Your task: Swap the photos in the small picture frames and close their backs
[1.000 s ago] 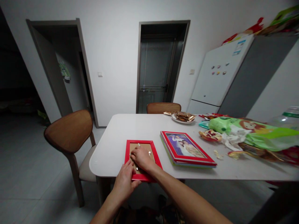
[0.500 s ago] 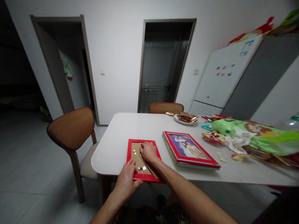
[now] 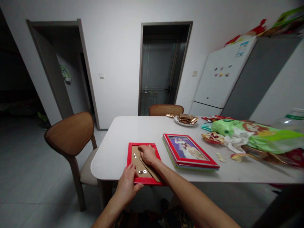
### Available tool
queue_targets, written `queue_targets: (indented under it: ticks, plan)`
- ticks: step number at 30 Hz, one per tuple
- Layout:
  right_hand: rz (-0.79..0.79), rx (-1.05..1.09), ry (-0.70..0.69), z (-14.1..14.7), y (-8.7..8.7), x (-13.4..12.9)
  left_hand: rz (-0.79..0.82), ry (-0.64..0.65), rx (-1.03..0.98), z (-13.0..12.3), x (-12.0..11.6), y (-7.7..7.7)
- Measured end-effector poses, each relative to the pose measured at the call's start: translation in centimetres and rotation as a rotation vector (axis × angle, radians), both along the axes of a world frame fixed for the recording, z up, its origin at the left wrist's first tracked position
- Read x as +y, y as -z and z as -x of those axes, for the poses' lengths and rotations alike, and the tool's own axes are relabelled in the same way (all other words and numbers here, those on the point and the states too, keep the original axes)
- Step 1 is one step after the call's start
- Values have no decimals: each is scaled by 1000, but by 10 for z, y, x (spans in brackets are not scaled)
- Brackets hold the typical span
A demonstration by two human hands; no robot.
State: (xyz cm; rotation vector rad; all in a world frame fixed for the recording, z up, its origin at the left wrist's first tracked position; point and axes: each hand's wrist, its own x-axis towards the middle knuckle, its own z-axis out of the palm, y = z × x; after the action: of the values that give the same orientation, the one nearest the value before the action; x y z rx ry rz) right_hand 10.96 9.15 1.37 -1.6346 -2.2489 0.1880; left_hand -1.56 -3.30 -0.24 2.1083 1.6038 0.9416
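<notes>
A red picture frame (image 3: 130, 153) lies face down near the table's front edge, its brown backing board (image 3: 137, 164) showing. Small metal pieces dot the board, among them a lower clip (image 3: 142, 172) and a left one (image 3: 135, 156). The backing's stand leg (image 3: 148, 167) slants across it, partly under my right wrist. My left hand (image 3: 128, 180) grips the frame's lower left corner, thumb along the bottom edge. Curled at the top of the board, my right hand (image 3: 147, 154) has its fingertips on a clip there, which they mostly cover.
Right of the frame is a stack of picture frames (image 3: 190, 152), a wedding photo on top. Farther right are a plate of gold-wrapped packets (image 3: 186, 120), an opened fruit (image 3: 212, 138), crumpled tissue and a green bag (image 3: 261, 133). Wooden chairs (image 3: 71, 136) stand at the left and far side.
The camera view has shifted slightly. My right fingertips have curled over the top clip, which showed shiny before and is now mostly covered. My left hand keeps its hold on the frame.
</notes>
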Motion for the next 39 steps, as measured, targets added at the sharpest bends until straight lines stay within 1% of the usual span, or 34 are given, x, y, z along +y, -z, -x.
queue_targets:
  ticks: [4,8,11,14,18,20,22,26,29,31,33,36,39]
  plan:
    - [-25,48,30,-2,-2,-3,3,29,9,1,0,-1]
    - [-86,110,14,-15,-8,-20,14,29,1,1,0,-2]
    - [-37,26,-19,-28,-11,-41,17,18,-11,-1,-1,-1]
    - [14,-49,-55,-37,-9,-54,14,10,-31,-3,-1,0]
    - [-5,42,-77,-39,-8,-54,22,0,-59,-3,-3,-2]
    - [-5,77,-62,-38,-13,-51,34,-2,-110,-3,-4,-6]
    - [-10,91,-56,-38,-23,-50,50,-20,-204,-2,-3,-11]
    - [-29,128,-95,-28,-45,-57,49,-89,-469,5,10,-20]
    - [-41,198,-138,-15,-53,-67,115,-127,-730,16,20,-22]
    - [-35,258,-163,-9,-53,-71,176,-154,-889,28,24,-24]
    - [-38,292,-173,-12,-50,-70,208,-200,-990,44,25,-26]
    - [-64,238,-94,-30,-39,-63,237,-304,-1019,72,24,-29]
    - [-55,112,15,-52,-25,-55,263,-359,-929,98,25,-30]
